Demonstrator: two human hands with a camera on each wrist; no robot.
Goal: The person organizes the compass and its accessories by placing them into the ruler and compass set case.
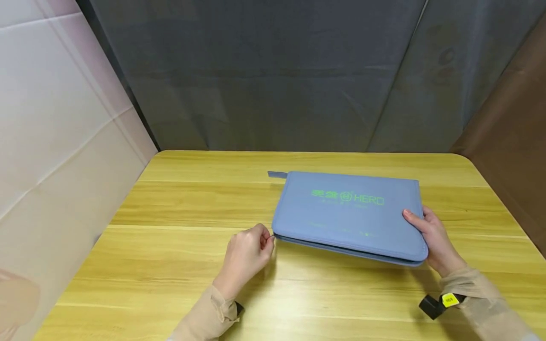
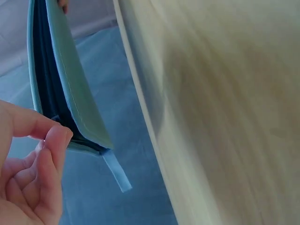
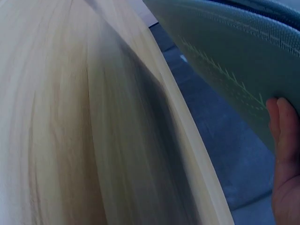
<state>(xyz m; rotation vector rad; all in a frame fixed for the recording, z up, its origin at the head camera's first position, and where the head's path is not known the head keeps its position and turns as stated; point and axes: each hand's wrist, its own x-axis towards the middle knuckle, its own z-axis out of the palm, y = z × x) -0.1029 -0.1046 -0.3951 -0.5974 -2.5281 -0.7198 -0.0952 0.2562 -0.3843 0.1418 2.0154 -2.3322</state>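
The left hand [image 1: 246,253] pinches at the near left corner of the blue zip case [image 1: 347,213], probably on the zipper pull, which the fingers hide. The case lies mid-bench [image 1: 179,265], its near edge gaping. The right hand [image 1: 431,239] grips its right corner. A loose grip there could let the case skid during a pull.

This looks like a makeshift recording booth rather than a lived-in room: a yellow wooden table [image 1: 179,265] fills the lower frame, a grey fabric backdrop [image 1: 273,76] hangs across the top, with a white padded panel [image 1: 55,123] at left and brown sheeting [image 1: 516,137] at right.
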